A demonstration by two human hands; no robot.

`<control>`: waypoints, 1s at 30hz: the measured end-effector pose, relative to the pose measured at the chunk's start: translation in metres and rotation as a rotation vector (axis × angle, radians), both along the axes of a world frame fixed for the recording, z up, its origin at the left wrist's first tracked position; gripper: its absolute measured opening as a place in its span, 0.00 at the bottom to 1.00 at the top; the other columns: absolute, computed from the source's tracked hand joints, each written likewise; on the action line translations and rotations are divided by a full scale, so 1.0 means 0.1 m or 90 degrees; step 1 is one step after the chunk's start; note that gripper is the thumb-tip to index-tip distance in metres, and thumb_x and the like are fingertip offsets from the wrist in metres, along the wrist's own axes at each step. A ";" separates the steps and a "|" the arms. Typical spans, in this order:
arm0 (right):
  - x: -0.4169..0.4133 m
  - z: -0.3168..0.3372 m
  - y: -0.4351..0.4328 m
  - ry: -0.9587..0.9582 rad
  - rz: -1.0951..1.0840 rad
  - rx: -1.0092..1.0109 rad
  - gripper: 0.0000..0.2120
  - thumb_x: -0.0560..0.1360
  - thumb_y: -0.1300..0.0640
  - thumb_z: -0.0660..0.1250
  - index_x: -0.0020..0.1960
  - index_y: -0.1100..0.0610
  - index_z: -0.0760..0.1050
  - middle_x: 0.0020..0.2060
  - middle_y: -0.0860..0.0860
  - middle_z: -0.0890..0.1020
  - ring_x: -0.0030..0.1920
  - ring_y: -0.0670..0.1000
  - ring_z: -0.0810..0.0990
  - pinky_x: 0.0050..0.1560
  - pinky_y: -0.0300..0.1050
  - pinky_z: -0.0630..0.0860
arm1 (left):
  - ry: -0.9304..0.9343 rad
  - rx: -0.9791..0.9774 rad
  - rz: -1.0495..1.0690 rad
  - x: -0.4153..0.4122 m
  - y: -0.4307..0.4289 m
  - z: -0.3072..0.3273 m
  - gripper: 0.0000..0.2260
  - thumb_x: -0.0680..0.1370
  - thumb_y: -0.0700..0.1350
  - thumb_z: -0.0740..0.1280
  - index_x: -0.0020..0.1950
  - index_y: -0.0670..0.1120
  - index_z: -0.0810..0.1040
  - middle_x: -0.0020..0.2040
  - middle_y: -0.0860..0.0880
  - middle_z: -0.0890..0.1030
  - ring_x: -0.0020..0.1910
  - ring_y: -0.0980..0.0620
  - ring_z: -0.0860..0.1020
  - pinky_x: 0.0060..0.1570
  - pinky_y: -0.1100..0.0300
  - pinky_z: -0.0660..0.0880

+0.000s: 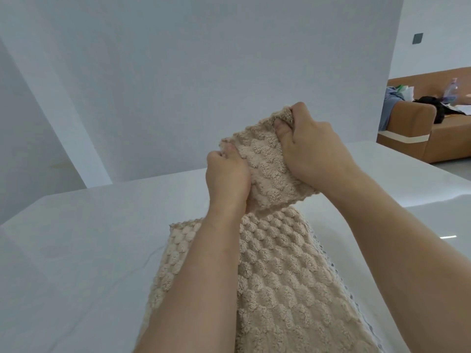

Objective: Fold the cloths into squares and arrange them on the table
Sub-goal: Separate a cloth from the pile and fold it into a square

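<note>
Gripping a beige bobbled cloth [270,169] w/ both hands, a person holds its far end up above a white table [76,250]. L hand [226,179], just past centre toward 12 o'clock, has fingers curled tight round the cloth's edge, thumb pressed into the pile. R hand [313,154], approx 1 o'clock and higher, pinches a corner btwn thumb and curled fingers. The rest of the cloth trails down to 6 o'clock, lying on the table under and btwn the forearms. A pale lace edge [334,253] shows along its 4 o'clock side; can't tell if it's trim or a 2nd cloth beneath. A brown sofa [420,138] sits far off at 2 o'clock.

Likely risks: the hands are at uneven heights, so the fold could land skewed, not square. The thick pile looks springy & may bulge or pop open. Fistfuls bunch the edge, so corners may not meet. Dragging the trailing end could shift whatever lies under it.
</note>
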State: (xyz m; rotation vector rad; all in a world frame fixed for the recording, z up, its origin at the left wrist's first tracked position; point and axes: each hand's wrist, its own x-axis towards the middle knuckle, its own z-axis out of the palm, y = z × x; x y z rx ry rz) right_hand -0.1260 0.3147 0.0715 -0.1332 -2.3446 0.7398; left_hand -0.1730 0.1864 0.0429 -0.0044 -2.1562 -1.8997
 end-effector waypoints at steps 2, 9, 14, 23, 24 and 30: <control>-0.01 0.00 0.01 -0.017 -0.002 -0.012 0.14 0.85 0.43 0.52 0.54 0.55 0.62 0.34 0.52 0.71 0.32 0.52 0.70 0.33 0.49 0.64 | 0.074 -0.072 0.028 0.04 -0.02 0.01 0.15 0.86 0.55 0.53 0.55 0.45 0.71 0.39 0.52 0.76 0.35 0.56 0.73 0.32 0.58 0.65; -0.07 0.01 0.13 -0.042 0.026 -0.112 0.16 0.85 0.43 0.52 0.54 0.56 0.64 0.38 0.50 0.73 0.36 0.47 0.71 0.32 0.43 0.62 | 0.001 0.046 -0.083 0.00 -0.11 0.08 0.20 0.81 0.60 0.64 0.58 0.44 0.79 0.46 0.47 0.85 0.45 0.47 0.85 0.50 0.45 0.82; -0.13 0.02 0.23 -0.039 0.106 -0.261 0.16 0.84 0.42 0.57 0.56 0.56 0.71 0.42 0.51 0.77 0.41 0.51 0.75 0.41 0.47 0.70 | -0.163 0.172 -0.306 0.03 -0.23 0.16 0.24 0.77 0.65 0.68 0.61 0.48 0.83 0.53 0.47 0.87 0.52 0.45 0.86 0.58 0.43 0.80; -0.10 0.01 0.30 -0.052 0.134 -0.181 0.13 0.84 0.45 0.56 0.53 0.54 0.70 0.39 0.52 0.77 0.39 0.52 0.75 0.41 0.48 0.70 | -0.070 0.158 -0.228 0.01 -0.22 0.16 0.08 0.81 0.42 0.68 0.59 0.41 0.81 0.51 0.43 0.87 0.49 0.42 0.86 0.57 0.39 0.80; -0.09 0.01 0.29 -0.047 0.115 -0.143 0.13 0.85 0.46 0.56 0.52 0.55 0.68 0.37 0.51 0.76 0.37 0.52 0.73 0.38 0.47 0.68 | -0.060 0.156 -0.215 0.00 -0.22 0.16 0.07 0.81 0.39 0.67 0.58 0.40 0.81 0.49 0.43 0.86 0.47 0.43 0.85 0.55 0.39 0.80; -0.08 -0.03 0.19 -0.012 0.067 -0.065 0.12 0.86 0.47 0.53 0.54 0.55 0.62 0.36 0.54 0.76 0.35 0.52 0.74 0.34 0.43 0.66 | -0.033 0.170 -0.190 0.01 -0.20 0.16 0.03 0.80 0.39 0.68 0.49 0.41 0.82 0.44 0.44 0.86 0.42 0.44 0.85 0.47 0.46 0.82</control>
